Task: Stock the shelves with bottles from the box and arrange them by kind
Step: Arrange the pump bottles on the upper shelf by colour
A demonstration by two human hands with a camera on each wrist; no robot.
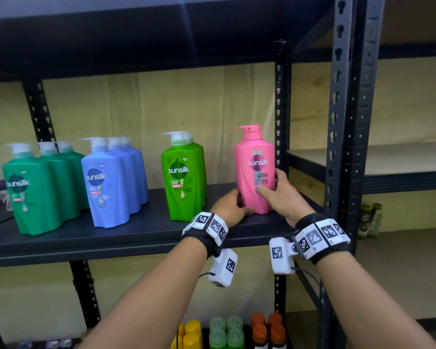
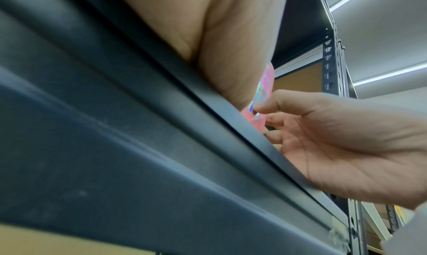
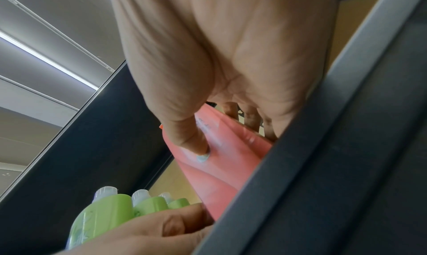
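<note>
A pink Sunsilk pump bottle (image 1: 252,172) stands upright at the right end of the dark shelf (image 1: 136,235), with a second pink pump just behind it. My left hand (image 1: 230,207) grips its lower left side, thumb along the base. My right hand (image 1: 282,195) holds the right side, thumb pressed on the front label. The right wrist view shows that thumb (image 3: 196,142) on the pink bottle (image 3: 219,167). In the left wrist view the pink bottle (image 2: 268,79) is mostly hidden by my palm. Rows of light green (image 1: 181,177), blue (image 1: 111,182) and dark green (image 1: 33,192) bottles stand to the left.
A black upright post (image 1: 280,122) stands right beside the pink bottle. The shelf below holds yellow (image 1: 191,333), pale green (image 1: 224,331) and orange-capped (image 1: 267,328) bottles. Small bottles (image 1: 370,217) sit low in the neighbouring rack, whose shelf (image 1: 388,157) is bare wood.
</note>
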